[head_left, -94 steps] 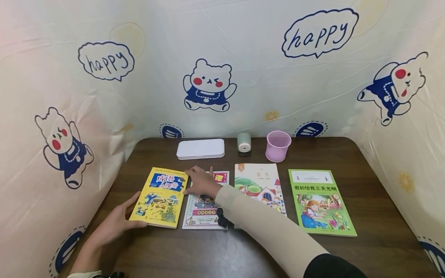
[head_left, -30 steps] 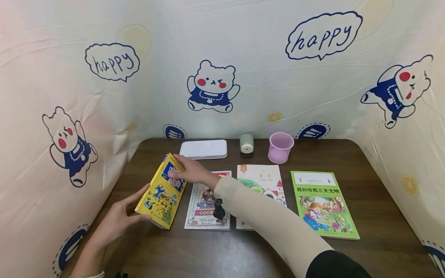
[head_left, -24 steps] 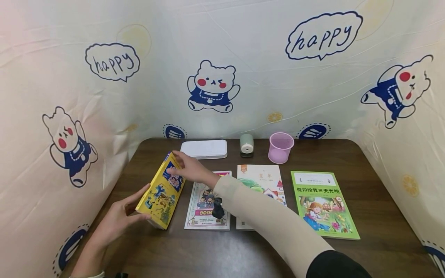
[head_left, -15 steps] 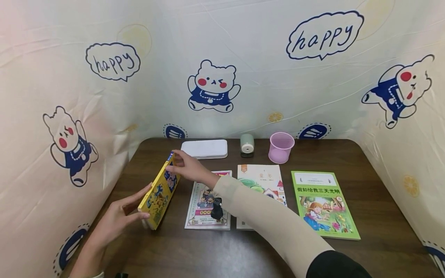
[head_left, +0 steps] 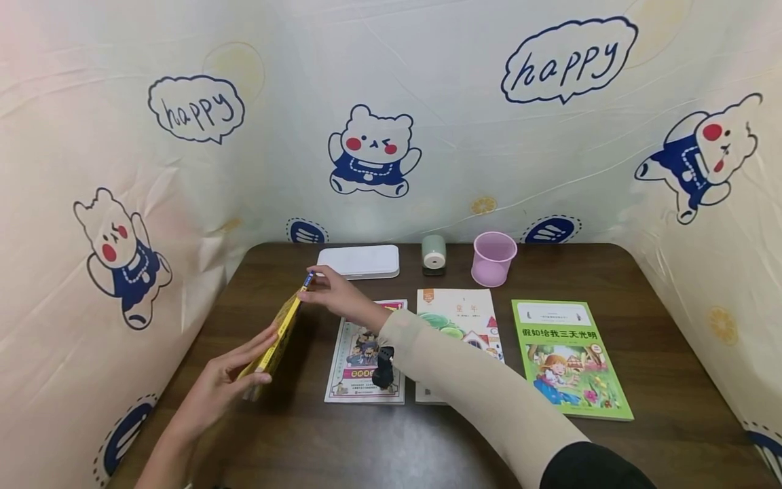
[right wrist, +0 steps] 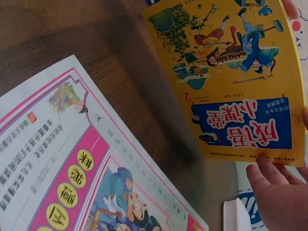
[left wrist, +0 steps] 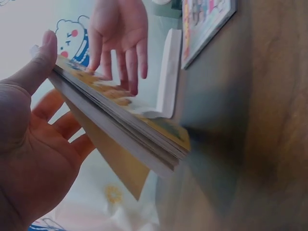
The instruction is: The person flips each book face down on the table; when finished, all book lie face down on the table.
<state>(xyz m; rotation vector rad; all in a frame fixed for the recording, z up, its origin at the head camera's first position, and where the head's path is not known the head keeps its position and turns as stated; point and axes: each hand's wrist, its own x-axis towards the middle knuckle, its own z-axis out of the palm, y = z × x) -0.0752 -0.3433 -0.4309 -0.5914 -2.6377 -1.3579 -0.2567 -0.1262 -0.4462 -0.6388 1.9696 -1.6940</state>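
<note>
A yellow paperback book [head_left: 284,334] with a blue title block is held on edge at the left of the table, its spine turned up in the head view. My left hand [head_left: 221,382] grips its near end, thumb on one side and fingers on the other. At the far end, my right hand [head_left: 337,296] pinches the top corner between thumb and fingers. Page edges show in the left wrist view, where one cover [left wrist: 118,151] hangs away from the pages. The right wrist view catches the illustrated front cover [right wrist: 231,62].
A pink-and-white book [head_left: 360,363], a white storybook [head_left: 455,319] and a green book [head_left: 571,367] lie in a row. Behind them stand a white flat case [head_left: 358,261], a green pencil sharpener [head_left: 434,255] and a pink cup [head_left: 493,259]. A printed curtain [head_left: 275,170] surrounds the table.
The yellow book, flat at first, has been lifted at its left side and turned up on edge. My right hand shifted from its right side to the top corner.
</note>
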